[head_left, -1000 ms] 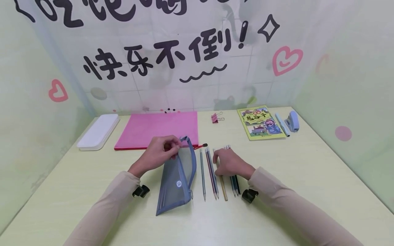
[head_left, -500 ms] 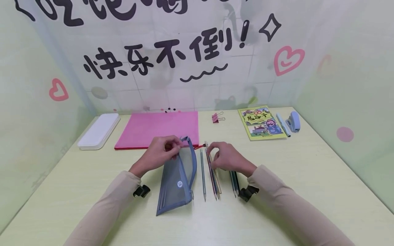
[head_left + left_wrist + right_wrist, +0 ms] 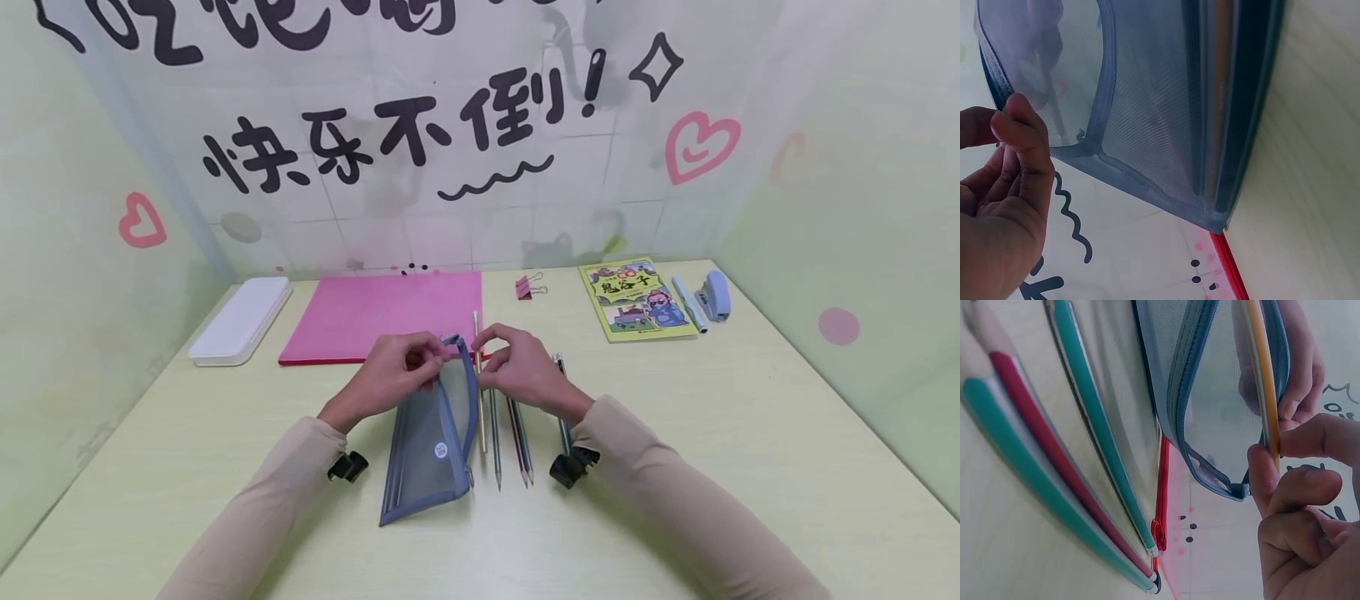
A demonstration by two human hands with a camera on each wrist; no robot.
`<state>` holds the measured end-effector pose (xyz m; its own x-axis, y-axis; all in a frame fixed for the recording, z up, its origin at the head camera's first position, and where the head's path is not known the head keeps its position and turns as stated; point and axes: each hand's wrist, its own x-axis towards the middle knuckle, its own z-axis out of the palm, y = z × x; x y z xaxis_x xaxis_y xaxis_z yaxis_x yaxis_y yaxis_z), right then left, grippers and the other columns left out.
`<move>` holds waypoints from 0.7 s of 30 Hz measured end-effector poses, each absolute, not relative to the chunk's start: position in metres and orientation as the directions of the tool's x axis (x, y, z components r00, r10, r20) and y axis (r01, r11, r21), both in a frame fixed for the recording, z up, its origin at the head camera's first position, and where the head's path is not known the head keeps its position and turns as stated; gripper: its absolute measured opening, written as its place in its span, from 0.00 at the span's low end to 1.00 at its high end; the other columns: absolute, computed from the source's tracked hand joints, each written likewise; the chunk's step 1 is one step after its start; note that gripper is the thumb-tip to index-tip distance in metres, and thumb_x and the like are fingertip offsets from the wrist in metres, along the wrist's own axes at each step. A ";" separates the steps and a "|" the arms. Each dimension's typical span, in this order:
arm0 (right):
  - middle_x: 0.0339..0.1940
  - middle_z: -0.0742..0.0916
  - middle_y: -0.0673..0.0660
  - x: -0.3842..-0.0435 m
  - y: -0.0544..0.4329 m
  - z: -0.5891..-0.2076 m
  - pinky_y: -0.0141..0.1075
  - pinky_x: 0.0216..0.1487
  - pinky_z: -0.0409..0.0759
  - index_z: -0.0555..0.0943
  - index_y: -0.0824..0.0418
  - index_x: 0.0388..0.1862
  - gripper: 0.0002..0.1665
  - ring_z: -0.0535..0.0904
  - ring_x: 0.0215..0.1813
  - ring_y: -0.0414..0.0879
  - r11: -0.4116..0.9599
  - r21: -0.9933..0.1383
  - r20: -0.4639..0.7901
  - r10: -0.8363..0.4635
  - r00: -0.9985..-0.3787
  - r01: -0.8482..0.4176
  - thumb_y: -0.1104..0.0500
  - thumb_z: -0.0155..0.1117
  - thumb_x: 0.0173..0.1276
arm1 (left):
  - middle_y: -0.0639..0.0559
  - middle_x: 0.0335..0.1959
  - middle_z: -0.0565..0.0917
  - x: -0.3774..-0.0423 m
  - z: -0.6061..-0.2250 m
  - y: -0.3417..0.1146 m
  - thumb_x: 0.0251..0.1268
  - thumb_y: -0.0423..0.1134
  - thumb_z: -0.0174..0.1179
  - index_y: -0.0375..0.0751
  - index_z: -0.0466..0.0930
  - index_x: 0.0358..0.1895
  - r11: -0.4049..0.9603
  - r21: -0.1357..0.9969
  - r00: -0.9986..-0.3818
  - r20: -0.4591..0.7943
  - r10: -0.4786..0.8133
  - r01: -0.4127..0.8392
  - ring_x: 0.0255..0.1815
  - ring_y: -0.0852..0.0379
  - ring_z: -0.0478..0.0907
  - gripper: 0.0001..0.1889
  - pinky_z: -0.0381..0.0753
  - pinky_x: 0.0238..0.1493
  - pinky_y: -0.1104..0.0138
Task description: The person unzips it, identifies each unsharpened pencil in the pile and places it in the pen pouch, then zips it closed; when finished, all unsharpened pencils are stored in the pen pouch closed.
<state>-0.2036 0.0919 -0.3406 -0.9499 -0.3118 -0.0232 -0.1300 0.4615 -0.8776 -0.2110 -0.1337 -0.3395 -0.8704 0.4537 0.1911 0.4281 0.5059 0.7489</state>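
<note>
My left hand (image 3: 393,367) pinches the open edge of a blue mesh pencil case (image 3: 427,454), which stands tilted on the table with its zipped mouth gaping. Through the mesh in the left wrist view, several pencils (image 3: 1221,112) show along its bottom. Between the thumb and index finger of my right hand (image 3: 517,367) is a yellow pencil (image 3: 1261,375), held upright beside the mouth of the case. On the table just right of it lie a green pencil (image 3: 495,442) and a pair of red and green pencils (image 3: 520,442).
More dark pencils (image 3: 562,425) lie partly under my right wrist. Behind are a pink zip folder (image 3: 397,312), a white box (image 3: 240,321), a pink binder clip (image 3: 523,288), a yellow booklet (image 3: 636,300), a light blue pen (image 3: 689,304) and a blue stapler (image 3: 716,296). Printed walls enclose the table.
My right hand has lifted the yellow pencil from among the others and carried it left to the pencil case. My left hand has stayed nearly still at the case's edge.
</note>
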 end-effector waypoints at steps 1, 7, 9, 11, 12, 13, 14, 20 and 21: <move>0.26 0.90 0.55 -0.204 0.091 -0.340 0.33 0.30 0.70 0.77 0.56 0.57 0.25 0.82 0.32 0.57 0.459 -0.879 -0.020 -0.302 -0.953 -0.127 0.61 0.71 0.61 | 0.45 0.31 0.86 -0.211 -0.339 -0.133 0.71 0.33 0.57 0.38 0.84 0.46 0.505 0.749 -0.870 0.191 0.455 0.429 0.25 0.56 0.79 0.07 0.82 0.28 0.69; 0.26 0.89 0.54 -0.205 0.084 -0.339 0.33 0.26 0.67 0.77 0.54 0.57 0.25 0.77 0.25 0.46 0.437 -0.892 0.007 -0.239 -0.971 -0.114 0.62 0.71 0.60 | 0.47 0.30 0.85 -0.211 -0.339 -0.132 0.71 0.32 0.57 0.36 0.84 0.46 0.497 0.753 -0.866 0.190 0.463 0.431 0.24 0.56 0.79 0.08 0.82 0.28 0.69; 0.26 0.88 0.55 -0.204 0.082 -0.340 0.33 0.26 0.68 0.77 0.54 0.57 0.25 0.76 0.24 0.46 0.425 -0.898 0.016 -0.225 -0.974 -0.113 0.63 0.70 0.61 | 0.46 0.31 0.86 -0.211 -0.339 -0.131 0.71 0.32 0.57 0.35 0.84 0.47 0.492 0.756 -0.863 0.189 0.468 0.432 0.24 0.56 0.79 0.09 0.82 0.27 0.69; 0.27 0.88 0.55 -0.204 0.080 -0.342 0.33 0.26 0.69 0.77 0.54 0.58 0.25 0.79 0.26 0.49 0.413 -0.904 0.024 -0.215 -0.976 -0.113 0.64 0.69 0.61 | 0.45 0.32 0.87 -0.211 -0.339 -0.130 0.71 0.32 0.57 0.34 0.83 0.48 0.486 0.759 -0.861 0.188 0.472 0.433 0.24 0.56 0.80 0.09 0.81 0.27 0.69; 0.28 0.88 0.56 -0.204 0.079 -0.342 0.32 0.27 0.71 0.77 0.54 0.58 0.25 0.81 0.28 0.50 0.407 -0.906 0.026 -0.210 -0.977 -0.112 0.64 0.69 0.61 | 0.44 0.32 0.87 -0.211 -0.339 -0.130 0.71 0.32 0.57 0.34 0.84 0.48 0.485 0.759 -0.860 0.189 0.474 0.434 0.24 0.56 0.80 0.09 0.81 0.27 0.69; 0.29 0.88 0.56 -0.204 0.078 -0.343 0.32 0.28 0.73 0.77 0.54 0.58 0.25 0.82 0.30 0.51 0.404 -0.908 0.029 -0.207 -0.978 -0.113 0.64 0.69 0.61 | 0.45 0.32 0.87 -0.211 -0.339 -0.130 0.71 0.32 0.57 0.35 0.84 0.47 0.486 0.759 -0.861 0.188 0.473 0.433 0.24 0.56 0.80 0.09 0.81 0.27 0.69; 0.30 0.89 0.56 -0.204 0.077 -0.345 0.33 0.30 0.75 0.77 0.54 0.58 0.25 0.84 0.32 0.51 0.397 -0.911 0.032 -0.207 -0.978 -0.113 0.64 0.69 0.62 | 0.45 0.32 0.87 -0.211 -0.339 -0.129 0.71 0.32 0.57 0.35 0.84 0.47 0.489 0.757 -0.861 0.188 0.472 0.433 0.24 0.56 0.80 0.09 0.81 0.27 0.69; 0.30 0.89 0.56 -0.199 0.072 -0.351 0.33 0.34 0.78 0.76 0.57 0.58 0.24 0.86 0.33 0.47 0.350 -0.928 0.047 -0.237 -0.970 -0.130 0.65 0.69 0.63 | 0.45 0.32 0.87 -0.212 -0.339 -0.128 0.71 0.33 0.56 0.35 0.84 0.46 0.497 0.744 -0.864 0.215 0.456 0.447 0.25 0.57 0.81 0.08 0.81 0.27 0.69; 0.29 0.89 0.56 -0.197 0.072 -0.351 0.33 0.33 0.77 0.77 0.57 0.58 0.24 0.85 0.32 0.47 0.342 -0.930 0.050 -0.247 -0.968 -0.135 0.65 0.69 0.62 | 0.44 0.31 0.87 -0.212 -0.339 -0.128 0.70 0.32 0.56 0.35 0.83 0.46 0.496 0.742 -0.863 0.221 0.453 0.451 0.25 0.57 0.80 0.08 0.81 0.27 0.69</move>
